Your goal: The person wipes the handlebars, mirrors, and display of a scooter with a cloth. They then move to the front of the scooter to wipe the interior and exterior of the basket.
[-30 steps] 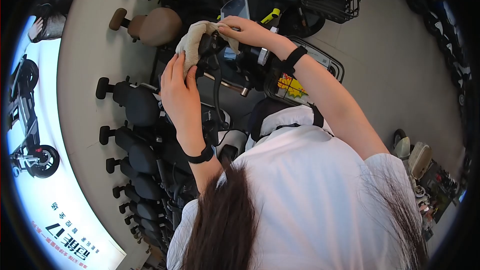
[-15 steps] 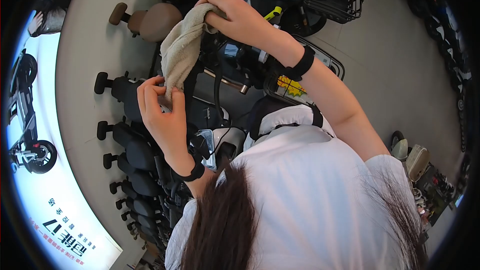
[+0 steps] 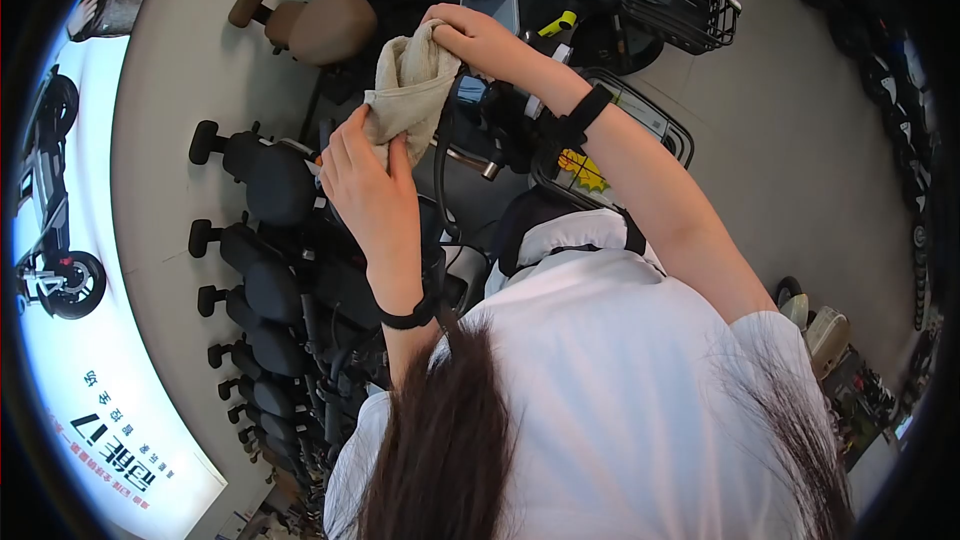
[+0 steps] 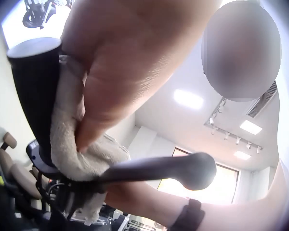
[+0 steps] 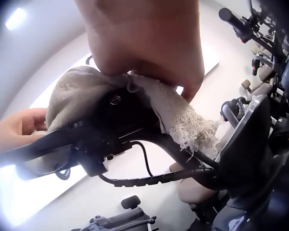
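A beige towel-like cloth is draped over the handlebar of a scooter, one end frayed in the right wrist view. My left hand pinches its near end between thumb and fingers, beside the black handlebar grip. At the far end my right hand holds the cloth, its fingers curled over the edge. A black brake lever sticks out just below the cloth in the left wrist view. Under the right hand runs a black cable.
Black scooter seats stand in a row on the left, with a brown seat farther off. A phone-like screen sits beyond the right hand. Wire baskets are at the right, and a lit poster wall borders the left.
The hands spread apart, stretching the cloth as the left hand went down and left. Now they are closer again, and the cloth has bunched up between them over the handlebar.
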`<state>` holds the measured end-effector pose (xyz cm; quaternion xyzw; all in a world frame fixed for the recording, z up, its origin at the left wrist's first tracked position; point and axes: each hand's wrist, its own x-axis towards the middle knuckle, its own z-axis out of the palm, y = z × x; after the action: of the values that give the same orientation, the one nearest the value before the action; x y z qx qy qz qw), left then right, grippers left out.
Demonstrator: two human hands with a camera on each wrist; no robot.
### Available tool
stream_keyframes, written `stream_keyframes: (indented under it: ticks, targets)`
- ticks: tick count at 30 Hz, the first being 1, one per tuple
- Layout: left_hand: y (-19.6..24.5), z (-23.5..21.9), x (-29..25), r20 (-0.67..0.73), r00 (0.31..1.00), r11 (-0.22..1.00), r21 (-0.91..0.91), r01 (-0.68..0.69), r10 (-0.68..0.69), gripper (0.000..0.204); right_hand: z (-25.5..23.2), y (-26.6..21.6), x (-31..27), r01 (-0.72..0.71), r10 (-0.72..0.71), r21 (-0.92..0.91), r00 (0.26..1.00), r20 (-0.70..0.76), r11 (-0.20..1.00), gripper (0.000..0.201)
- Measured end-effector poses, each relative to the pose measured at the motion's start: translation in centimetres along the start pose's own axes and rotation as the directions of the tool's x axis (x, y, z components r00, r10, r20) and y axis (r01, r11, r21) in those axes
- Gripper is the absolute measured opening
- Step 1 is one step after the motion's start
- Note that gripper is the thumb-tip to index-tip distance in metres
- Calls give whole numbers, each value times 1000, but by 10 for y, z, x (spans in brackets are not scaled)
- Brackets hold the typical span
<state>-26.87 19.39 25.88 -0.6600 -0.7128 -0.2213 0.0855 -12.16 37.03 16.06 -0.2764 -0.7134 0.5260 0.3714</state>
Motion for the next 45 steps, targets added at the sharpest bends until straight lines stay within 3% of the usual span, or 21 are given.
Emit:
stream_keyframes:
  ticks: [1,2,4,6,7,8,9,10,12,13,21,24,26,28,29,34,36,39,41,43,45]
  targets:
    - [1,1,0,-3,1000,1000,3,0,0,36,3,9,2,-31,31,15,999,-25,999,29]
    - [2,2,-1,7,996,996,-27,85,-85,36,6,18,3,-62,63,33,997,-48,998,29]
    - [4,0,-3,15,985,984,-51,172,-171,36,10,15,0,-33,34,16,995,-91,999,27]
    - [8,-5,-3,8,992,986,-111,124,-124,33,12,15,-6,-8,7,-5,990,-139,1000,25]
    - [10,-8,-4,9,992,986,-110,123,-123,33,14,17,-12,72,-71,5,985,-155,997,23]
    - [12,-11,-6,-37,999,991,-126,34,-39,30,13,20,-19,152,-147,13,974,-170,988,24]
    - [13,-13,-8,-86,995,989,-137,-55,43,28,9,17,-25,152,-148,15,974,-170,988,24]
    - [13,-12,-11,-86,995,989,-136,-54,42,28,1,12,-31,117,-116,1,985,-130,993,26]
    - [13,-7,-18,134,991,898,-436,52,8,27,-4,11,-32,81,-82,-13,993,-90,997,29]
    - [19,-9,-22,220,975,883,-454,120,-19,31,-5,13,-30,82,-82,-10,994,-75,997,30]
    - [23,1,-31,259,966,880,-459,122,2,44,-10,-4,-13,86,-99,-123,990,-97,989,33]
    - [21,5,-29,244,970,873,-471,125,-7,43,-8,-29,-5,173,-204,-213,970,-132,962,34]
    - [20,6,-30,185,980,881,-449,146,-68,39,3,-65,-5,344,-363,-313,932,-2,885,32]
    - [16,5,-27,198,973,875,-444,194,-115,36,21,-84,-10,376,-331,-326,925,186,868,28]
    - [14,4,-26,208,966,868,-437,234,-155,33,27,-87,-12,518,-432,-407,854,290,752,25]
    - [12,1,-27,183,963,768,-581,268,-198,23,32,-73,-19,443,-418,-334,896,146,832,23]
    - [11,-3,-38,256,926,685,-623,378,-278,24,28,-69,-22,534,-525,-279,843,114,798,21]
    - [9,-15,-54,334,872,620,-613,490,-359,26,21,-80,-43,484,-470,-390,872,138,784,25]
    - [7,-20,-63,304,889,645,-611,458,-343,26,20,-79,-58,480,-469,-457,871,145,749,27]
    - [4,-24,-72,227,935,732,-582,355,-272,24,26,-67,-75,271,-245,-247,961,129,931,28]
    - [17,-33,-70,194,953,789,-535,302,-233,23,27,-68,-87,293,-282,-197,956,86,936,29]
